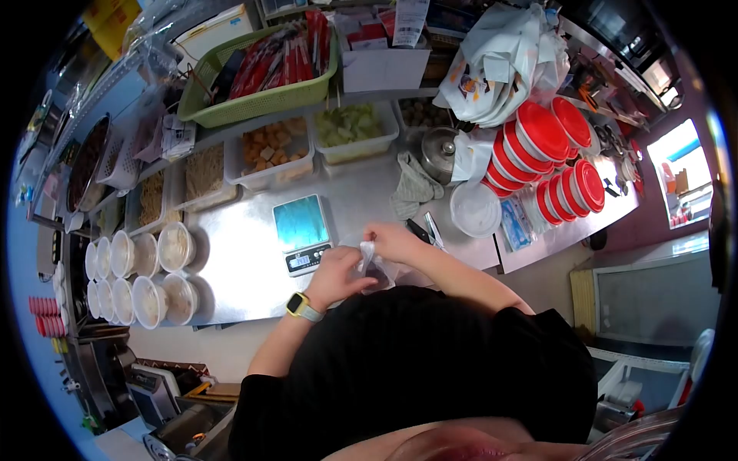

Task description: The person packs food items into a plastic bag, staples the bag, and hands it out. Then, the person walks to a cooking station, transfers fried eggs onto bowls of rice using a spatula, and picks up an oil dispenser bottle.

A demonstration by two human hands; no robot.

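Close to my body, at the front edge of the steel table, both hands are on a small clear plastic bag (377,275) with something dark inside. My right hand (390,241) pinches the bag's gathered top. My left hand (338,275), below a wrist with a yellow-framed watch, is curled against the bag's left side, thumb pointing across it. Just beyond my left hand lies a digital kitchen scale (300,224) with a shiny blue-looking plate and a lit display. A dark-handled knife (419,230) lies to the right of my right hand.
Lidded round tubs (149,301) stand stacked on their sides at the left. Food bins (270,154) line the back below a green basket (261,73) of red packets. Red-lidded containers (538,146), a white bowl (474,209), a grey cloth (413,184) and a metal pot (440,154) sit right.
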